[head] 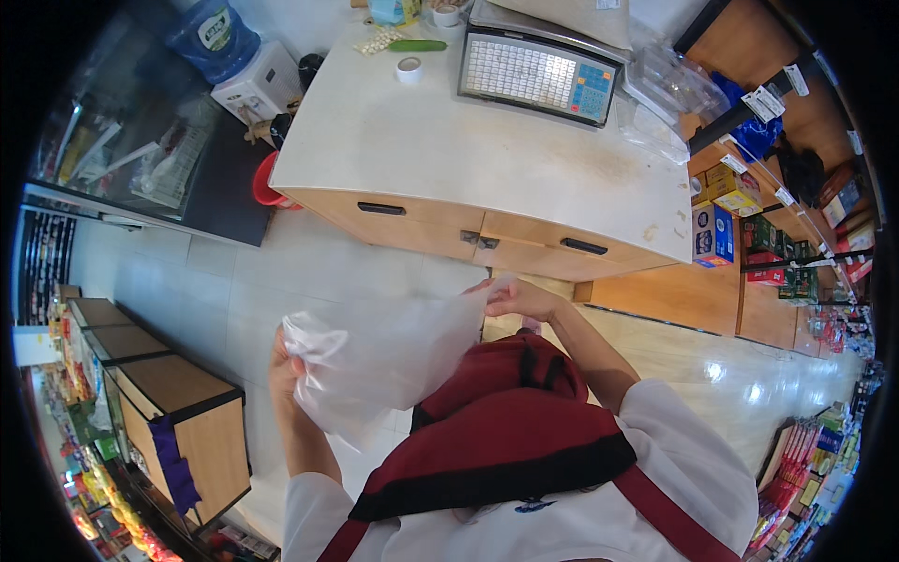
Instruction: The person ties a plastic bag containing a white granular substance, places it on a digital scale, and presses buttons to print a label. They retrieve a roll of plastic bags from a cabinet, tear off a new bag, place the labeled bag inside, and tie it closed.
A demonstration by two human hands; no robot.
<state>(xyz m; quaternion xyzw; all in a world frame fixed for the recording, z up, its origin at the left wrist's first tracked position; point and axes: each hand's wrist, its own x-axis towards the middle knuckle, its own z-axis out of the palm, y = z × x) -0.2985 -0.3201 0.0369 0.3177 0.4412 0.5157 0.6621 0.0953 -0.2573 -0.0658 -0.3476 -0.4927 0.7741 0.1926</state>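
A thin, translucent plastic bag (393, 344) is stretched out between my two hands, in front of the dark red apron (491, 449). My left hand (284, 365) grips the bag's bunched edge on the left. At its upper right corner, my right hand (516, 298) pinches the bag between thumb and fingers. Beyond the hands stands a white-topped counter (393, 140) with a label-printing scale (537, 74) near its back. A green cucumber (418, 46), peeled garlic cloves (379, 42) and a roll of tape (409, 69) lie left of the scale.
Clear plastic containers (660, 91) are stacked right of the scale, beside shelves with boxes (713, 235). A red bucket (270, 183) stands at the counter's left end, near a water dispenser (260, 81). A wooden cabinet (204, 456) stands at the lower left. Goods fill racks at lower right.
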